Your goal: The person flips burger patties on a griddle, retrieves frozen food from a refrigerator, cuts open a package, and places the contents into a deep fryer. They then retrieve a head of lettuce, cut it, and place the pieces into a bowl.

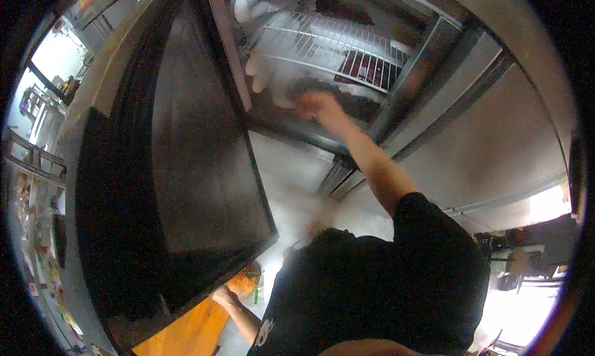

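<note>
My right hand [319, 108] reaches into an open steel cold cabinet, below a white wire shelf [310, 40]. Its fingers are smeared, and whether they hold anything is unclear. A dark, blurred bundle [316, 84] lies just beyond the fingers. My left hand [227, 296] is low on the left, its fingers closed around the lower edge of the cabinet's swung-out door [204, 151]. Part of those fingers is hidden by the door.
A dark red package [372, 70] shows by the wire shelf, and whitish bags [254, 8] sit at the compartment's left. A closed steel panel [496, 139] stands to the right. Below the door are an orange wooden surface [186, 331] and a blurred orange item [246, 280].
</note>
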A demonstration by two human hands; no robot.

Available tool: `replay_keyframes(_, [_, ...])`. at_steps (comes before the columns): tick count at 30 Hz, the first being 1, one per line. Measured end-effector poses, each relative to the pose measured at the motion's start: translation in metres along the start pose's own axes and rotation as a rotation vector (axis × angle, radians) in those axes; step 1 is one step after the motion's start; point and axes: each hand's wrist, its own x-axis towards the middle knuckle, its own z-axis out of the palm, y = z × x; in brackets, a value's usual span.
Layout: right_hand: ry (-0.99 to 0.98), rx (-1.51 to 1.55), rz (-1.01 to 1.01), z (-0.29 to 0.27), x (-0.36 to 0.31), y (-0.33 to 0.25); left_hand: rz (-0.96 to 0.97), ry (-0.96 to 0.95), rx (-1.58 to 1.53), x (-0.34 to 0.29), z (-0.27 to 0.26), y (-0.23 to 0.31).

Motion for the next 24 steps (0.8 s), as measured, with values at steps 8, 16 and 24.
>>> replay_keyframes(8, [-0.230, -0.273, 0.123, 0.172, -0.258, -0.022, -0.158, -0.117, -0.137, -0.001, 0.007, -0.001])
replay_keyframes(16, [0.054, -0.703, 0.052, 0.207, -0.290, 0.012, -0.130, -0.268, -0.194, -0.016, 0.009, 0.027])
replay_keyframes(24, [0.656, -0.658, 0.241, 0.046, -0.361, 0.086, 0.019, -0.333, 0.065, 0.002, 0.052, 0.018])
